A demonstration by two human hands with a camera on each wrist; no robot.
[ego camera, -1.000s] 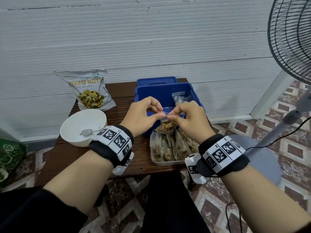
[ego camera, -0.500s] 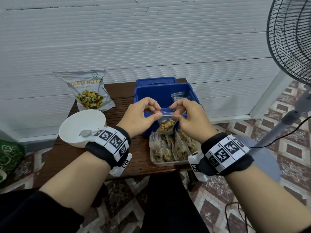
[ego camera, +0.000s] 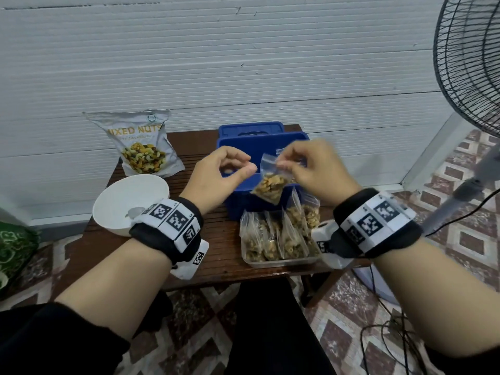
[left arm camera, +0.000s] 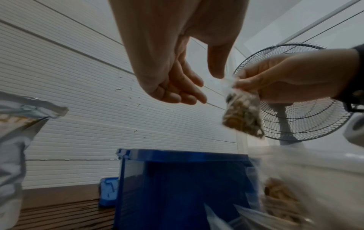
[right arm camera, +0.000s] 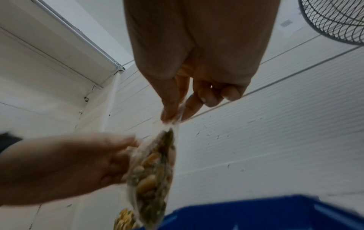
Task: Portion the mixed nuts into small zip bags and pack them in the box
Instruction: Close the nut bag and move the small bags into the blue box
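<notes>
— Two speakers, one scene: what is the biggest thing here?
— Biggest is the dark brown slatted wooden table [ego camera: 216, 255]. On its far side stands the open deep-blue plastic box [ego camera: 259, 150], with its blue lid [ego camera: 251, 129] lying behind it.
— And to the left?
— A silver foil pouch printed "MIXED NUTS" [ego camera: 140, 143] stands upright near the wall, and a round white bowl [ego camera: 130, 201] sits in front of it, at the table's left edge.
— Where are the portions?
— Several filled bags stand packed in a shallow clear plastic tray [ego camera: 281, 262], just in front of the box.
— The hands?
— The right hand [ego camera: 315, 171] pinches the top edge of a small clear zip bag of mixed nuts [ego camera: 269, 185] between thumb and forefinger; its other fingers [right arm camera: 230, 93] are curled. That bag hangs tilted in the air above the near wall of the box, over the tray.
— And the left?
— The left hand [ego camera: 216, 180] is just beside the bag, fingers loosely curled with thumb and forefinger tips close together, holding nothing. Whether it touches the plastic, I cannot tell.
</notes>
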